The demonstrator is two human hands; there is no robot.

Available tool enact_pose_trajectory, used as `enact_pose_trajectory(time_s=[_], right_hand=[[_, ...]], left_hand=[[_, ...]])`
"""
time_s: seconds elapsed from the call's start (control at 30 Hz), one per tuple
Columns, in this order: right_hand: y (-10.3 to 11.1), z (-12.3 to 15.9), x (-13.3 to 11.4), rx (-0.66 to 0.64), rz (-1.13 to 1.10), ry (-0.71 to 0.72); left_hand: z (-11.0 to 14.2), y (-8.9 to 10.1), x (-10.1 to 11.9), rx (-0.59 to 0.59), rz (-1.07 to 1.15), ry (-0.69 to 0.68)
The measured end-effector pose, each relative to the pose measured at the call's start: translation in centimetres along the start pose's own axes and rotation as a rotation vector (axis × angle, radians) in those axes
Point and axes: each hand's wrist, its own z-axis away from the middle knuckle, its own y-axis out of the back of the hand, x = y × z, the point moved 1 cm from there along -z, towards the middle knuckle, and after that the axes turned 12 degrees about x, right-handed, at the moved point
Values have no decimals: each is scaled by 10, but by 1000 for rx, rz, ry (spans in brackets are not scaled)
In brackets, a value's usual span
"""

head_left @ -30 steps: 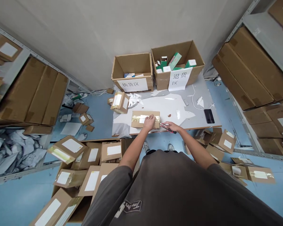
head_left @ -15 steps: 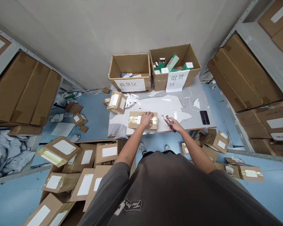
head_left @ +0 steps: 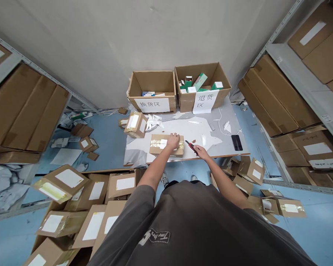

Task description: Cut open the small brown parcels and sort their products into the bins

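On the front part of the table lies a taped cardboard box (head_left: 155, 147) with a white label, long side facing me. My left hand (head_left: 173, 141) is on its top toward the right end, fingers bent over the far edge and holding it. A red and black utility knife (head_left: 192, 147) is gripped in my right hand (head_left: 201, 152), just right of the box. The knife points up and left, apart from the box. How far its blade is out is too small to tell.
Two open cartons with paper signs, one on the left (head_left: 152, 79) and one holding green boxes (head_left: 202, 70), stand at the table's back. A smaller box (head_left: 135, 123), paper scraps (head_left: 154, 122) and a phone (head_left: 236, 142) lie around. Parcels (head_left: 96, 221) fill the lower left; shelves flank both sides.
The utility knife has turned in my right hand and now points toward the box with its red side showing. My left hand stays on the box, its fingers drawn closer together. The view has shifted slightly.
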Motion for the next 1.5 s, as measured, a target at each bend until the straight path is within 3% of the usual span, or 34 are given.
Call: enact_pose_trajectory(time_s=[0.13, 0.27, 0.43, 0.6, 0.83, 1.07, 1.27, 1.37, 1.5], right_hand=[[2, -5, 2, -24, 312, 209], [0, -8, -4, -23, 559, 331], [-7, -13, -17, -11, 752, 518], [-3, -20, -18, -55, 857, 591], [7, -31, -14, -61, 839, 615], [-2, -49, -29, -99, 806, 608], [19, -45, -23, -50, 756, 586], [33, -40, -25, 39, 593, 554], [40, -33, -38, 163, 148, 445]], left_hand=[[8, 3, -6, 20, 7, -66], [13, 2, -7, 15, 28, -88], [15, 0, -6, 28, 67, -68], [19, -2, -3, 32, 126, 3], [28, -4, 3, 75, 113, 45], [28, -5, 1, 73, 91, 46], [26, -2, -20, 29, 161, 3], [30, 2, -39, -12, 219, -67], [38, 3, -53, -150, 217, -130]])
